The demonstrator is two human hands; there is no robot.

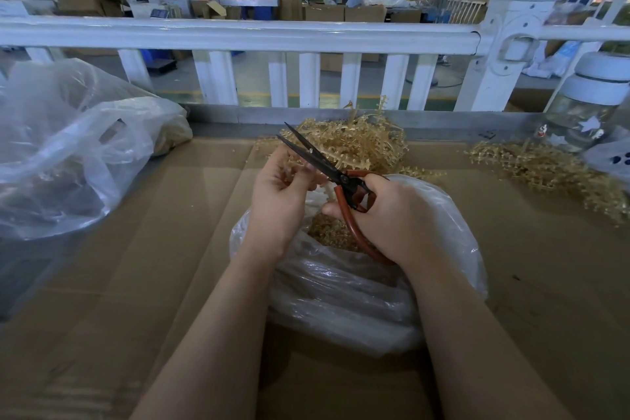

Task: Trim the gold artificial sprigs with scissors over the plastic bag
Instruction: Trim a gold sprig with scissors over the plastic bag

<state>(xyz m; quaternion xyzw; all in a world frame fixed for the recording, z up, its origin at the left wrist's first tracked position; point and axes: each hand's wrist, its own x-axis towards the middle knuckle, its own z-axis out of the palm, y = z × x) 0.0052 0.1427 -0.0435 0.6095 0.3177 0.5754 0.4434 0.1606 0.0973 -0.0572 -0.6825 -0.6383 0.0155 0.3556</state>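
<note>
Two bags: a large clear plastic bag (64, 153) slumps at the left of the frame; a smaller plastic bag (344, 293) sits open at centre on the cardboard-covered table (136, 266).
Left hand: the left hand (278, 196), just left of centre, has fingers curled round a gold sprig (294, 160), pinching it above the centre bag's mouth.
Scissors: black-bladed scissors (324, 164) with red handles, blades parted a little, tips pointing to the upper left over the left hand's fingers.
Bag contents: gold trimmings (332, 232) lie inside the centre bag, between the two wrists.
Right hand: the right hand (392, 218) grips the red handles, fingers wrapped through and round them.
Centre pile: a heap of gold sprigs (358, 143) lies behind the hands, near the white railing (238, 34).
Right pile: more gold sprigs (545, 167) spread at the right edge, beside a white-lidded glass jar (586, 106).
</note>
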